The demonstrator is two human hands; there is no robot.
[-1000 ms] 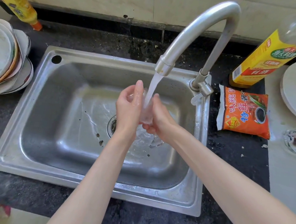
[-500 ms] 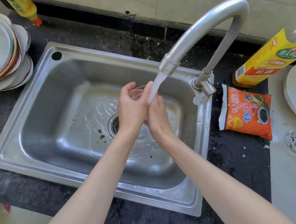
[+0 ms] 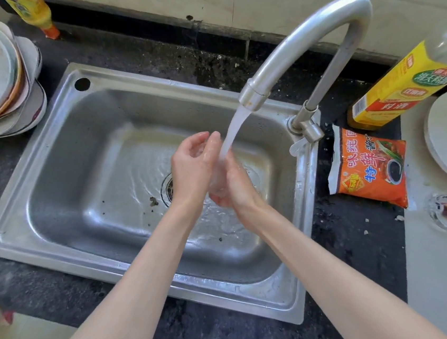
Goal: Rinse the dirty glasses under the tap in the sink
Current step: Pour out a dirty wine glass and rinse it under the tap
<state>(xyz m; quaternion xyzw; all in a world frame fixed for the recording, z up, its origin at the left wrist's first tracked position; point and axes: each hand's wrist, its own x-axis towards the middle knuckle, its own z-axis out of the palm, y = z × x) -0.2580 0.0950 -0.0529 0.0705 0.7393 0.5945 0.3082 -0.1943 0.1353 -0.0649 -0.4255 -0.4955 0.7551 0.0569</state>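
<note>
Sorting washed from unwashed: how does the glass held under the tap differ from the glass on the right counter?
The held glass sits between both hands, left hand and right hand, under running water over the sink; the counter glass stands untouched and holds a brown residue. Both are clear glass.

Under the tap (image 3: 307,40), the glass (image 3: 217,179) now sits lower between the hands than half a second ago, its rim no longer showing above the left hand (image 3: 192,166). That hand's fingers now curl more loosely beside the stream (image 3: 232,131), where a second ago they stood straight up. The right hand (image 3: 239,182) stays cupped under the glass, with water now falling onto its fingers.
</note>
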